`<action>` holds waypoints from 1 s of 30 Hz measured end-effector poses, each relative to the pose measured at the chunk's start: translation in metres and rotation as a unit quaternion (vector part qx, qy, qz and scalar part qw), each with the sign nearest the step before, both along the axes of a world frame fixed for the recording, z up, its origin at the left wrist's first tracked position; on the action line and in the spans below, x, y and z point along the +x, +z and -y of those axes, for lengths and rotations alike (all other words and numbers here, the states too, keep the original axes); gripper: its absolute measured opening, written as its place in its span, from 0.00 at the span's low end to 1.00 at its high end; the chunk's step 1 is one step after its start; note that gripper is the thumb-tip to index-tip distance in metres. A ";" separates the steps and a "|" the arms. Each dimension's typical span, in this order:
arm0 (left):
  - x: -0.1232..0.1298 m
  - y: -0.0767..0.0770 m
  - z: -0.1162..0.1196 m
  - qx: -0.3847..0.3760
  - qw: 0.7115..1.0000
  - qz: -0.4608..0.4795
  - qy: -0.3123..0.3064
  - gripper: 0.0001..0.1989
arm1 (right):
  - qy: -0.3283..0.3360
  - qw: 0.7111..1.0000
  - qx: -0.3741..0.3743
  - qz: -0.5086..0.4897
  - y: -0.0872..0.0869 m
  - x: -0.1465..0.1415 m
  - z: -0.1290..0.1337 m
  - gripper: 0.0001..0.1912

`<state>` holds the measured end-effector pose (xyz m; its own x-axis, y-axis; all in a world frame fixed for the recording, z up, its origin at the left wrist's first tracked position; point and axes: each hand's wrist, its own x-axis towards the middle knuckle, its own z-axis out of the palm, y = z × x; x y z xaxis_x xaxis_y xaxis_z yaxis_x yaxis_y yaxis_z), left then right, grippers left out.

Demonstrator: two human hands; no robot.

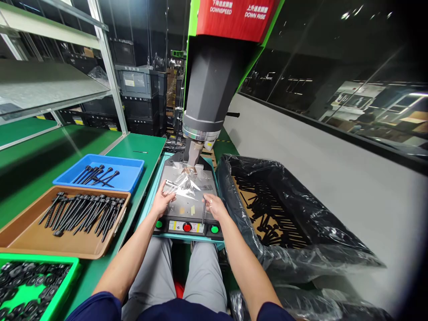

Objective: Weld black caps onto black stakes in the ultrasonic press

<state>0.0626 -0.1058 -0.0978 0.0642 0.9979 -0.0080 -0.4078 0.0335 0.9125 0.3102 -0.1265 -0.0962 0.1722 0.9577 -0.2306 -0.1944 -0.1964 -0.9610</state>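
Note:
My right hand (pixel 214 207) pinches a thin black rod (pixel 203 213) near its top, and the rod hangs down over the front of the machine's metal base plate (pixel 170 209). At the left side of that plate is my left hand (pixel 162 201), thumb and forefinger apart, with nothing visible between them. Between the hands, shiny clear plastic pieces (pixel 185 187) surround the fixture under the welding horn (pixel 195 154). Glare hides the fixture's details.
Left, a brown tray (pixel 26 236) and a blue tray (pixel 133 171) hold black rods with round heads; a green tray (pixel 75 272) holds black rings. Right stands a plastic-lined bin (pixel 284 258) of black rods. A red button (pixel 187 227) sits between green buttons (pixel 214 229) in front.

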 end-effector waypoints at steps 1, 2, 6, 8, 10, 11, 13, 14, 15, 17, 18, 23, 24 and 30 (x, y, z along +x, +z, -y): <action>-0.002 -0.003 0.000 0.001 1.000 -0.009 0.000 0.53 | 0.006 1.000 -0.016 0.006 -0.008 0.004 0.012 0.18; -0.004 -0.006 0.000 0.001 1.000 -0.022 0.000 0.53 | 0.010 0.999 -0.030 0.014 -0.017 0.009 0.025 0.18; -0.019 -0.010 0.009 -0.012 0.986 -0.158 0.059 0.47 | 0.034 0.993 -0.081 0.076 -0.041 0.033 0.081 0.17; -0.024 -0.006 0.020 0.002 0.960 -0.246 0.137 0.42 | 0.042 0.991 -0.090 0.094 -0.040 0.041 0.102 0.18; -0.023 0.002 0.036 0.037 0.941 -0.281 0.183 0.38 | 0.045 0.991 -0.070 0.106 -0.027 0.041 0.115 0.19; -0.019 0.007 0.045 0.055 0.945 -0.271 0.177 0.38 | 0.044 0.992 -0.046 0.111 -0.017 0.037 0.118 0.19; -0.006 0.020 0.063 0.072 0.968 -0.216 0.103 0.38 | 0.040 0.992 0.022 0.119 0.006 0.022 0.118 0.20; 0.002 0.026 0.073 0.071 0.979 -0.186 0.048 0.38 | 0.035 0.991 0.062 0.115 0.018 0.012 0.116 0.20; 0.010 0.032 0.081 0.070 0.984 -0.163 -0.011 0.37 | 0.033 0.989 0.100 0.106 0.028 0.001 0.113 0.20; 0.025 0.042 0.096 0.080 0.980 -0.151 -0.103 0.33 | 0.032 0.981 0.162 0.097 0.046 -0.022 0.108 0.20; 0.030 0.046 0.102 0.095 0.974 -0.163 -0.129 0.30 | 0.033 0.977 0.188 0.100 0.052 -0.033 0.106 0.20; 0.036 0.049 0.114 0.148 0.949 -0.257 -0.105 0.08 | 0.034 0.953 0.266 0.141 0.062 -0.069 0.102 0.16; 0.035 0.049 0.114 0.150 0.948 -0.265 -0.094 0.07 | 0.037 0.951 0.271 0.146 0.062 -0.072 0.102 0.16; 0.022 0.049 0.113 0.149 0.950 -0.261 -0.087 0.07 | 0.085 0.950 0.268 0.139 0.057 -0.074 0.101 0.22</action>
